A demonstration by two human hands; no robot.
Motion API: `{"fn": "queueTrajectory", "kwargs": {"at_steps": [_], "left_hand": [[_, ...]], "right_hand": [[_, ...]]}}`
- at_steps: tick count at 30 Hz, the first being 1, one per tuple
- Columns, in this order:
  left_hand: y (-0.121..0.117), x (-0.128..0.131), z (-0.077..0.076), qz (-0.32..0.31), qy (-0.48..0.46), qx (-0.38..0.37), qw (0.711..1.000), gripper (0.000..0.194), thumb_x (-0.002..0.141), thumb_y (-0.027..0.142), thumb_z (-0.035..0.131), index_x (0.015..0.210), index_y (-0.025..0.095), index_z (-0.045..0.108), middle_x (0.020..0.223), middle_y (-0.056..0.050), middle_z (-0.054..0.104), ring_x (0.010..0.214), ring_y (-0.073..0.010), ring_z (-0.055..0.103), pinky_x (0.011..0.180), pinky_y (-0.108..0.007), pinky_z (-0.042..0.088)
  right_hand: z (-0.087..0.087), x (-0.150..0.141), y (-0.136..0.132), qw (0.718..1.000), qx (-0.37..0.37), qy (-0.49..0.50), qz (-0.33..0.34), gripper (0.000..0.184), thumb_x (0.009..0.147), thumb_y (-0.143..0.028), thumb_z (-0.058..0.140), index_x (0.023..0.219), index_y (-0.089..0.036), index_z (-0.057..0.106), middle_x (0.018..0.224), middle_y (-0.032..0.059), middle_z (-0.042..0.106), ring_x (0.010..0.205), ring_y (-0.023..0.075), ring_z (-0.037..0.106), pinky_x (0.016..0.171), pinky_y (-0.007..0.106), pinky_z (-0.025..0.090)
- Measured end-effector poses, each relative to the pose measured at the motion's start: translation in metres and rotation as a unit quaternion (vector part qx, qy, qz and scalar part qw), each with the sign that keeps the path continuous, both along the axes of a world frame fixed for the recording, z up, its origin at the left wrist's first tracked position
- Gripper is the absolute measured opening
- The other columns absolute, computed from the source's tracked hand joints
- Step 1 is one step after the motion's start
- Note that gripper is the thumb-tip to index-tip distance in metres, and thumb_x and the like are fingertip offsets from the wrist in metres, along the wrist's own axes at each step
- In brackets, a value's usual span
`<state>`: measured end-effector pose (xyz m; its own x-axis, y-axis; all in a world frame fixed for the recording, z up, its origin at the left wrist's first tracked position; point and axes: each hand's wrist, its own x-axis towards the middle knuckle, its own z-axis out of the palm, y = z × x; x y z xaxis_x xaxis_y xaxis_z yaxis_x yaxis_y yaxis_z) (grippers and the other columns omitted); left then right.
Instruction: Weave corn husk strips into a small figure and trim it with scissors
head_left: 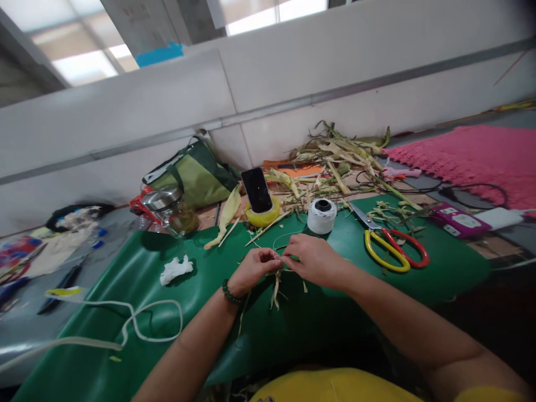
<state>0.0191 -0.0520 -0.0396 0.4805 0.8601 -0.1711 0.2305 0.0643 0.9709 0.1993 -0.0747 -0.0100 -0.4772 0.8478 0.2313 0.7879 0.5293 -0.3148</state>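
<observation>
My left hand (256, 269), with a dark beaded bracelet at the wrist, is closed in a pinch around a small bundle of dried corn husk (276, 290). Its frayed ends hang below the fingers. Thumb and fingers of my right hand (313, 260) are pinched together close by, on a thin white thread (274, 241) that loops up above the hands. A white spool of thread (321, 218) stands just beyond my right hand. To the right lie scissors (387, 240) with one yellow and one red handle. The exact grip at the fingertips is partly hidden.
A green mat (196, 318) covers the work surface. Behind it are a phone (256, 191) on a yellow tape roll (263, 215), a glass jar (170, 212), a green bag (196, 176) and piled corn husks (335, 151). A white cord (134, 318) and crumpled tissue (176, 271) lie left.
</observation>
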Motion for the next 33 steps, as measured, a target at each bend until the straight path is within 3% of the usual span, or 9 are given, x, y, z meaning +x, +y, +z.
{"fn": "queueTrajectory", "kwargs": {"at_steps": [4,9,13,15,19,21,27,31,33], "left_hand": [[-0.002,0.003,0.001,0.004,-0.004,-0.024,1.0,0.028,0.059,0.035,0.077,0.064,0.013,0.061,0.061,0.001,0.06,0.058,-0.01,0.051,0.061,-0.023,0.041],[-0.005,0.006,-0.002,0.019,0.015,-0.024,0.999,0.027,0.054,0.031,0.08,0.059,0.012,0.061,0.055,0.003,0.058,0.053,-0.0078,0.048,0.056,-0.021,0.038],[-0.006,0.006,0.002,0.015,-0.03,-0.055,0.998,0.029,0.053,0.032,0.082,0.059,0.012,0.061,0.055,0.003,0.06,0.054,-0.0075,0.05,0.058,-0.021,0.04],[-0.006,0.006,0.005,0.015,-0.058,-0.07,0.996,0.031,0.053,0.034,0.083,0.061,0.013,0.061,0.056,0.002,0.061,0.054,-0.0074,0.051,0.057,-0.021,0.04],[-0.006,0.005,0.006,0.014,-0.092,-0.105,0.99,0.034,0.053,0.035,0.084,0.064,0.013,0.061,0.061,0.0,0.064,0.056,-0.0077,0.055,0.057,-0.02,0.041],[-0.006,0.004,0.006,0.018,-0.102,-0.113,0.988,0.034,0.054,0.035,0.084,0.066,0.013,0.061,0.063,0.0,0.065,0.058,-0.0082,0.057,0.059,-0.021,0.043],[-0.006,0.0,0.009,0.034,-0.11,-0.107,0.988,0.033,0.053,0.032,0.085,0.065,0.013,0.06,0.061,0.001,0.062,0.057,-0.0083,0.055,0.061,-0.022,0.044],[-0.007,0.001,0.012,0.019,-0.095,-0.078,0.992,0.033,0.053,0.031,0.085,0.064,0.013,0.059,0.064,0.0,0.063,0.061,-0.0097,0.056,0.063,-0.023,0.045],[-0.008,0.002,0.013,0.005,-0.097,-0.051,0.994,0.033,0.055,0.031,0.084,0.065,0.013,0.058,0.065,0.001,0.062,0.063,-0.0096,0.056,0.066,-0.023,0.045]], "right_hand": [[-0.012,-0.005,-0.005,0.998,-0.059,-0.012,-0.023,0.023,0.092,-0.025,0.049,0.091,-0.018,0.071,0.086,0.0074,0.067,0.08,0.0176,0.059,0.064,0.026,0.035],[-0.014,-0.008,-0.001,0.997,-0.016,-0.063,0.047,0.018,0.088,-0.016,0.05,0.082,-0.013,0.067,0.081,0.0107,0.065,0.078,0.0189,0.057,0.062,0.027,0.034],[-0.026,-0.01,0.001,0.992,-0.041,0.117,-0.005,0.015,0.083,-0.017,0.05,0.072,-0.014,0.06,0.074,0.0065,0.06,0.071,0.0156,0.052,0.061,0.026,0.035],[-0.035,-0.012,0.002,0.944,-0.127,0.3,-0.047,0.017,0.081,-0.022,0.048,0.067,-0.017,0.054,0.066,0.0014,0.054,0.062,0.0123,0.047,0.058,0.024,0.035],[-0.044,-0.018,-0.002,0.757,-0.317,0.567,-0.071,0.024,0.075,-0.04,0.051,0.065,-0.019,0.047,0.053,-0.007,0.036,0.046,0.0076,0.029,0.045,0.021,0.027],[-0.041,-0.018,-0.01,0.728,-0.316,0.606,-0.063,0.026,0.074,-0.043,0.054,0.066,-0.019,0.047,0.051,-0.0085,0.031,0.044,0.0067,0.025,0.044,0.021,0.024],[-0.017,-0.003,-0.033,0.875,-0.23,0.405,0.133,0.023,0.079,-0.034,0.057,0.063,-0.017,0.056,0.059,-0.0018,0.051,0.055,0.0096,0.043,0.055,0.023,0.035],[-0.014,0.004,-0.027,0.908,-0.149,0.392,0.008,0.023,0.085,-0.039,0.052,0.081,-0.018,0.061,0.08,0.0035,0.061,0.07,0.014,0.053,0.063,0.025,0.041],[-0.02,0.003,-0.022,0.916,-0.164,0.364,-0.046,0.022,0.082,-0.04,0.057,0.089,-0.019,0.06,0.087,0.0041,0.063,0.07,0.0142,0.054,0.062,0.026,0.042]]}}
